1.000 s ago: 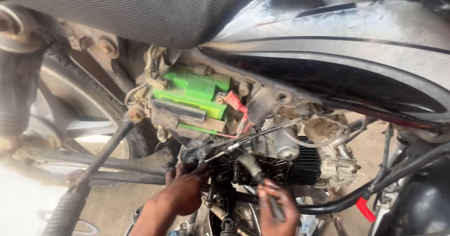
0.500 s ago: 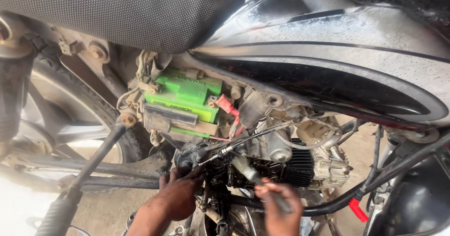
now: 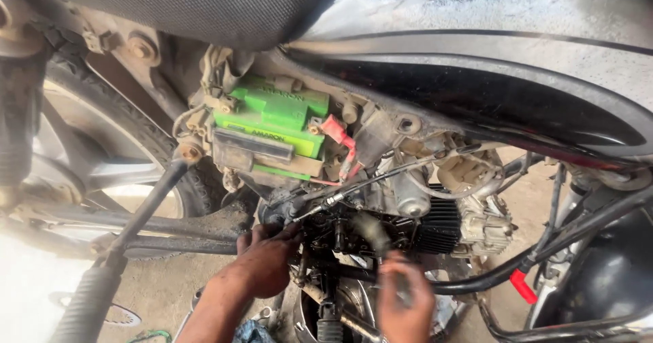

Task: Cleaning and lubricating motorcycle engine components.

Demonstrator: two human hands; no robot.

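The left hand (image 3: 265, 265) has its fingers curled on the greasy engine (image 3: 354, 231) low in the middle, and the right hand (image 3: 405, 302) grips a blurry tool (image 3: 381, 244), which could slip off the oily metal.

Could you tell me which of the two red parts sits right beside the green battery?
The red terminal cover, touching the battery's right end. The other red piece sits low on the right, on a black tube.
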